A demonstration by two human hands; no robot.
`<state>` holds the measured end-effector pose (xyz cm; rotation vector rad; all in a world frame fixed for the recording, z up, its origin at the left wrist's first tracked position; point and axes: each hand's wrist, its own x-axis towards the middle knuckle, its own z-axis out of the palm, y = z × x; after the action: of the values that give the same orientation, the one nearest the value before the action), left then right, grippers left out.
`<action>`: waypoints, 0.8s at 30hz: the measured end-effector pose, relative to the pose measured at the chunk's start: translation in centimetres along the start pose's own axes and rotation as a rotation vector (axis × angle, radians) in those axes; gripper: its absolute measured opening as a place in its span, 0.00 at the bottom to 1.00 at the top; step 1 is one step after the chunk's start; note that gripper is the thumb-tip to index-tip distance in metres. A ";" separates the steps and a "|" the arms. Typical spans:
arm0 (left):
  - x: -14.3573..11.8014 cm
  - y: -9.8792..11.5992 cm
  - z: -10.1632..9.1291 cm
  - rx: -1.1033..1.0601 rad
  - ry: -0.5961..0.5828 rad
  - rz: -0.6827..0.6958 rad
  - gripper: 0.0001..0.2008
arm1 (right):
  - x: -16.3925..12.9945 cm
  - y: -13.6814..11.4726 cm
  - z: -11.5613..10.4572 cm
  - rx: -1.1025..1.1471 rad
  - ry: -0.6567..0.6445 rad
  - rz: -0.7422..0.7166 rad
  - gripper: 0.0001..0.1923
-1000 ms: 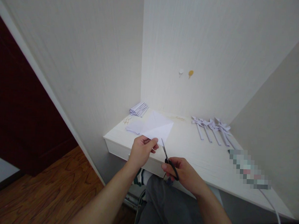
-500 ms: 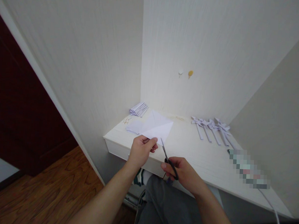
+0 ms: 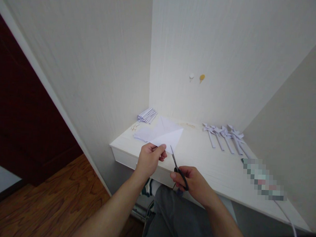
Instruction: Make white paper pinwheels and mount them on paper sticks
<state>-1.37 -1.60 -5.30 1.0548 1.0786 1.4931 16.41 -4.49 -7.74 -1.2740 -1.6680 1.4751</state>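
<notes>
The left hand [image 3: 150, 159] pinches the near edge of a creased white sheet [image 3: 169, 135] between thumb and fingers at the front of a white desk [image 3: 198, 165]. Just to its right, the right hand [image 3: 192, 182] grips black-handled scissors [image 3: 176, 169], fingers around the handles, blades pointing up toward the sheet's near corner. From this angle it is hard to say whether the tips touch the paper. Fold lines are in place on the sheet; no cut shows in it, so the scissor work appears to lie ahead.

Beyond the left hand, to its left, lie flat paper [image 3: 142, 134], seemingly unworked, small pale bits [image 3: 134, 127] and a bundle of paper sticks [image 3: 147, 115], apparently ready. Ahead and to the right of the right hand, a row of paper pinwheels [image 3: 225, 132] on sticks looks finished. Nearer that hand, farther right, rests a phone [image 3: 264, 179], its screen blurred.
</notes>
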 end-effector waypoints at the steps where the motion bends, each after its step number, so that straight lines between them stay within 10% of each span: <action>1: 0.0 0.0 0.0 0.004 0.001 0.002 0.15 | 0.0 -0.1 0.0 -0.007 0.003 0.002 0.31; 24: -0.1 0.1 -0.1 0.026 0.009 0.028 0.14 | -0.4 -0.1 0.1 -0.005 -0.007 -0.013 0.29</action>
<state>-1.46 -1.71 -5.24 1.0866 1.0962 1.5112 16.46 -4.86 -7.59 -1.2599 -1.6823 1.4699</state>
